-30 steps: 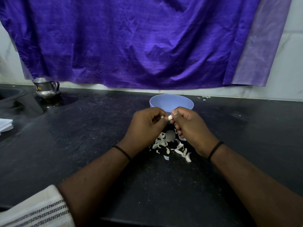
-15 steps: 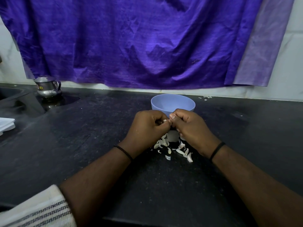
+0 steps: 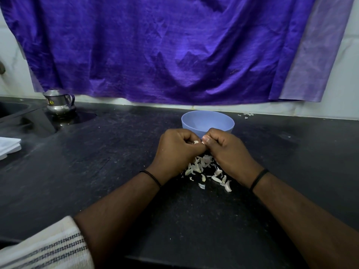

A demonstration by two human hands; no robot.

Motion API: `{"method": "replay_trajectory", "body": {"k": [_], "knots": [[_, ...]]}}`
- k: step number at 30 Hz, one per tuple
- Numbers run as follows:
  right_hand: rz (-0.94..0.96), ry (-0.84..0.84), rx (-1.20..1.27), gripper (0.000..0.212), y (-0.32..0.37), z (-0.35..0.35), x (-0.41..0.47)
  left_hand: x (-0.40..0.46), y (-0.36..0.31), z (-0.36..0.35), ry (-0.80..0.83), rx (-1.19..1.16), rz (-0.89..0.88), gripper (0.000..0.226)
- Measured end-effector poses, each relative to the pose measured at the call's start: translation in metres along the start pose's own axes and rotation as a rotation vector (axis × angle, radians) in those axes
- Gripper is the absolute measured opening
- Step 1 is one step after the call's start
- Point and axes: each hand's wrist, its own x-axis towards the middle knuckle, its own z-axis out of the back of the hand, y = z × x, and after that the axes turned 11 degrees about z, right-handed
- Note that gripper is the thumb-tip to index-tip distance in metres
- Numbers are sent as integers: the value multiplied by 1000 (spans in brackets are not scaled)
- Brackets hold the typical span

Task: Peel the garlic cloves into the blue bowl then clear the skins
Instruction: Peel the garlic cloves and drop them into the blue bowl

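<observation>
Both hands meet just in front of the blue bowl: left hand and right hand pinch one garlic clove between fingertips, above the skin pile on the counter. Step looks like mid-peel; next, strip the remaining skin, drop the clove into the bowl.

a home kitchen: a dark stone counter runs along a pale tiled wall, with a sink basin sunk in at the far left, a small steel pot beside it, and a purple cloth hung above.
</observation>
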Motion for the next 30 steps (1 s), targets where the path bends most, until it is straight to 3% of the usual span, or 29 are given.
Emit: {"method": "replay_trajectory", "body": {"k": [10, 20, 30], "knots": [[-79, -53, 101, 26, 6, 1, 2, 2, -2, 1, 85, -211, 100, 8], [-317, -94, 427, 27, 16, 5, 3, 6, 1, 3, 62, -58, -58, 4], [-330, 5, 439, 20, 18, 9, 5, 9, 3, 5, 81, -61, -62, 15]]}}
